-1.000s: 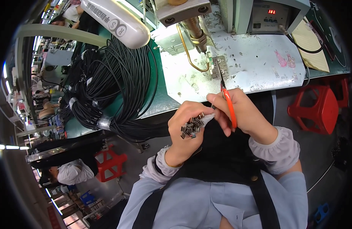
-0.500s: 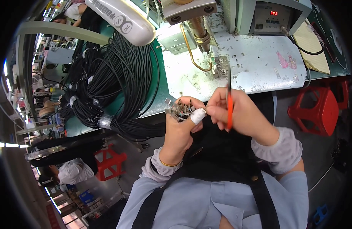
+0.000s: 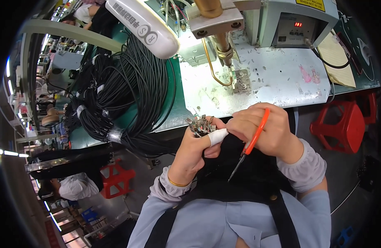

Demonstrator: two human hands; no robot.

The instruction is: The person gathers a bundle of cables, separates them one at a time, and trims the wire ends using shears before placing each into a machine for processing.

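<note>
My left hand (image 3: pixel 192 151) is closed around a bunch of small metal connectors (image 3: pixel 202 125), whose silvery ends stick up above the fist. White tape wraps its thumb. Against that taped thumb tip, the fingertips of my right hand (image 3: pixel 267 130) are pinched together; anything between them is too small to make out. Also held in my right hand is a slim orange-handled tool (image 3: pixel 256 136), its thin dark point slanting down toward my apron. Both hands are in front of the table's near edge, below the bench machine (image 3: pixel 223 47).
Bundled black cables (image 3: pixel 132 87) lie on the green table at the left. Metal scraps litter the machine's white plate (image 3: pixel 277 87). A grey control box (image 3: pixel 296 31) with a red display stands behind, right. Red stools (image 3: pixel 341 124) stand at the right; another person (image 3: pixel 81 186) is at left.
The orange-handled tool has swung from pointing away toward the machine to pointing down toward my body. My right hand has turned, its fingertips staying by the left thumb. The view has shifted slightly.
</note>
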